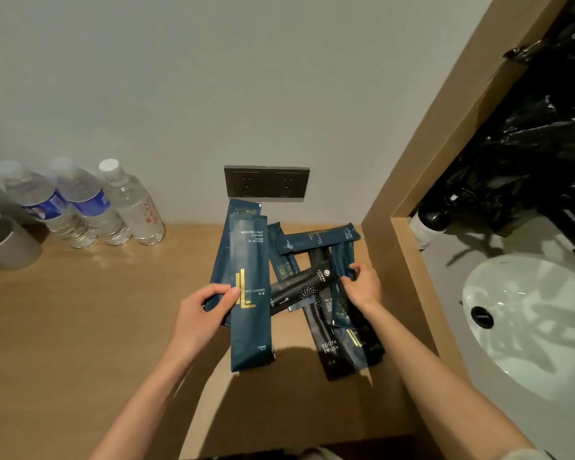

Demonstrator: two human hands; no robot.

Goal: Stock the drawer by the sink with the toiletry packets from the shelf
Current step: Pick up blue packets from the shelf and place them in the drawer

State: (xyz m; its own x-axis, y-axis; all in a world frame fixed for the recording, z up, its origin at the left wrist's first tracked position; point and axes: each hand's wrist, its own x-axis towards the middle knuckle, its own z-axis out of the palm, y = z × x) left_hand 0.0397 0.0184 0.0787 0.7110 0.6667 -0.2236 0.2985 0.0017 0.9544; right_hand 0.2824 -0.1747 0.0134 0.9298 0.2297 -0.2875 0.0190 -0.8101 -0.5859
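Head view: the toiletry packets (299, 287) lie in a loose, crossed pile on the wooden shelf (90, 327), against the wall below the power outlet (267, 181). The sink (528, 313) sits beyond a wooden partition at 3 o'clock from the pile. The drawer is not in view.

Grip state: the left hand (203, 313) pinches the lower part of the comb packet (250, 293), thumb on the printed face, fingers behind. The right hand (362, 287) closes its fingers on the edge of a blue packet (342, 287) at the right of the pile; whether it has a firm hold cannot be determined.

Orientation: the comb packet's long axis runs 12 to 6 o'clock, the "COMB" end at 6 o'clock, towards the person. A black packet (302, 288) lies diagonally, roughly 8 to 2 o'clock. The toothbrush packet (326, 340) runs about 12 to 6 o'clock, label end at 6 o'clock. One blue packet at the top (317, 240) lies nearly 9 to 3 o'clock.

Procedure, as a judgement:
1. Turn the crossed packets so all long axes are parallel before lifting.
2. Sweep both hands inward and stack the packets flat.
3. Grip the stack mid-length; the film is likely slick, and an end grip would let packets fan out or slide free.
4. Keep clear of the water bottles (90, 207) at 10 o'clock.
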